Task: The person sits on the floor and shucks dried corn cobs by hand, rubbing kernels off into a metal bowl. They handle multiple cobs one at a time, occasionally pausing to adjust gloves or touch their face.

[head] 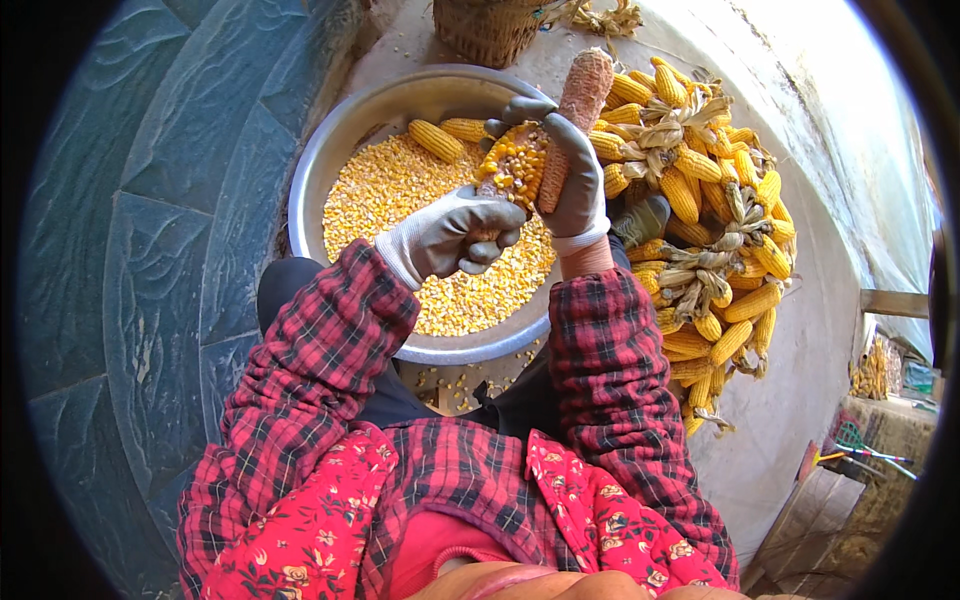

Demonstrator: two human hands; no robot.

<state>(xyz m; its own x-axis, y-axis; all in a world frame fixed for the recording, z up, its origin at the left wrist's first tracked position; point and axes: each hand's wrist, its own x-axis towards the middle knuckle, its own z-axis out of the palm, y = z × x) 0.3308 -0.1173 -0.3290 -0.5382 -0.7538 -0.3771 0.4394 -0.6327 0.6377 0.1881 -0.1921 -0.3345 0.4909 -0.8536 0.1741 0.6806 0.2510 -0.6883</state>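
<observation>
Both my hands wear grey-coated work gloves and meet above a large metal basin (307,202) of loose corn kernels (375,180). My left hand (466,229) is closed around the lower end of a partly shelled corn cob (517,161), which has kernels on part of it. A bare corn cob (586,86), reddish and without kernels, stands slanted in my right hand (576,161), pressed against the partly shelled one. Loose kernels lie between the two cobs. Behind my hands, two unshelled ears of corn (435,141) rest on the kernels at the basin's far side.
Right of the basin, braided ears of corn (697,161) are heaped on the concrete floor, beside my shoe (643,221). A wicker basket (484,30) stands beyond the basin. Slate-like slabs (161,255) cover the left side. Stray kernels lie below the basin's near rim.
</observation>
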